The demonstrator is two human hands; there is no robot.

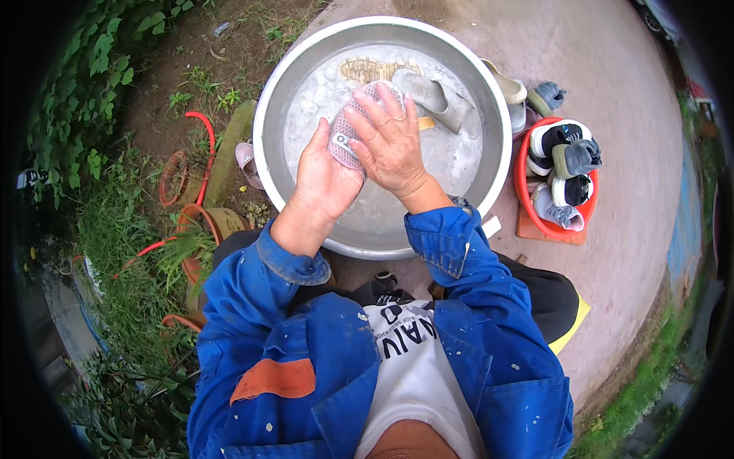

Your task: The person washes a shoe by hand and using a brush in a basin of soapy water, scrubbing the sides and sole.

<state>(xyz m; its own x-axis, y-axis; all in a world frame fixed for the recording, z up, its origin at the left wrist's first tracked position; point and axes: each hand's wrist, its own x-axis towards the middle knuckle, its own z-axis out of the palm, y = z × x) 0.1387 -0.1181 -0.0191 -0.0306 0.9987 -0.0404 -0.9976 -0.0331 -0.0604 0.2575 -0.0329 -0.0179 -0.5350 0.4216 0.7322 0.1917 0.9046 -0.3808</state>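
Between my two hands is a pinkish mesh-covered item (339,133) with a small white tag; whether it is a shoe or a scrubbing pad is unclear. My left hand (328,186) cups it from below, palm upward. On top lies my right hand (390,143), its fingers extended over the mesh. Both hands are above a large round metal basin (268,166) holding shallow, foamy liquid. Inside it, beyond my right hand, rest a grey slip-on shoe (421,92) and another grey piece of footwear (462,115). A brown sole-shaped object (367,69) lies at the far side, and a yellow object (426,123) is partly hidden.
Right of the basin, a red tub (520,183) full of sneakers (567,158) stands on a reddish block (524,226). Loose shoes (547,97) lie beyond it. On the left are a pink shoe (248,163), clay pots (198,221), a red hose (207,137) and plants.
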